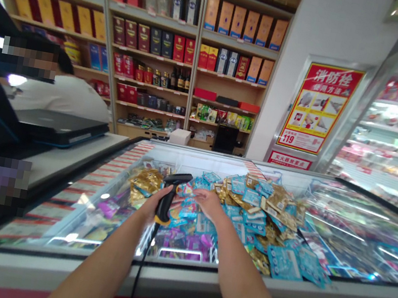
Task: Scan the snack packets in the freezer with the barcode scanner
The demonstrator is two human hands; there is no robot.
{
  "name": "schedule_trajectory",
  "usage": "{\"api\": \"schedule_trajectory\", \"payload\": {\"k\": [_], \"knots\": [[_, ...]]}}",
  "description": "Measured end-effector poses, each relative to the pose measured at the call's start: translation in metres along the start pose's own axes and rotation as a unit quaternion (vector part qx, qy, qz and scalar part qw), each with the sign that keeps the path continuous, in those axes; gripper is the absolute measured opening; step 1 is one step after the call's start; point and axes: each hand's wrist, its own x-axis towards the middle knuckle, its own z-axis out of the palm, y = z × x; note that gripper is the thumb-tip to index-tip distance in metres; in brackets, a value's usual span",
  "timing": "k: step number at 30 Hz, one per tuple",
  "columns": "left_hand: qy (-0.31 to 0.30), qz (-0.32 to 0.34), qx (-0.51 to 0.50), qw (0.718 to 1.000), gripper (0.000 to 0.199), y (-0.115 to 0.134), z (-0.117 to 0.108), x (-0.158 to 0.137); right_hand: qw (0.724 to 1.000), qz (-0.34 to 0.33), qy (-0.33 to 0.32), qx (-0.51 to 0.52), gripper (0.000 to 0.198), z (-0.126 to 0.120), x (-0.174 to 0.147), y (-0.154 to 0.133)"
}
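My left hand (152,204) is wrapped around the grip of a black and yellow barcode scanner (165,203). The scanner is upright, and its cable hangs down over the near edge of the freezer. Just to its right, my right hand (208,203) has its fingers pinched at a small blue-and-pink packet (188,208), partly hidden by the fingers. Blue packets (285,262) and gold packets (278,199) lie in a loose heap on the glass freezer top, right of my right hand. More gold packets (144,183) lie left of the scanner.
Through the freezer's glass lid (111,228), purple packages show below. At the left, a counter (51,159) carries a dark flat device (64,128), and a person in a white shirt (73,98) is behind it. Shelves (153,61) of boxes and bottles line the back.
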Motion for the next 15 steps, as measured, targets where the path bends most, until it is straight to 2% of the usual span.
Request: {"api": "schedule_trajectory", "payload": {"k": [2,3,5,8,11,15], "knots": [[-0.013,0.002,-0.013,1.000,0.029,0.000,0.001,-0.001,0.999,-0.007,0.043,-0.029,0.031,-0.016,-0.004,-0.007],[-0.019,0.004,-0.019,1.000,0.030,0.001,0.002,-0.001,0.998,-0.010,0.043,-0.037,0.034,-0.025,-0.008,-0.011],[-0.021,0.006,-0.028,0.999,0.033,0.001,0.002,-0.001,0.998,-0.008,0.004,-0.065,0.039,-0.043,-0.018,-0.018],[0.011,0.027,-0.039,0.999,0.033,0.000,-0.002,0.004,0.980,-0.004,-0.104,-0.171,0.050,-0.059,-0.032,-0.025],[0.052,0.043,-0.026,0.997,0.032,-0.002,-0.009,0.009,0.948,0.005,-0.159,-0.276,0.056,-0.060,-0.037,-0.024],[0.061,0.032,0.022,0.997,0.035,-0.003,-0.015,0.010,0.940,0.030,-0.140,-0.309,0.054,-0.052,-0.032,-0.015]]}}
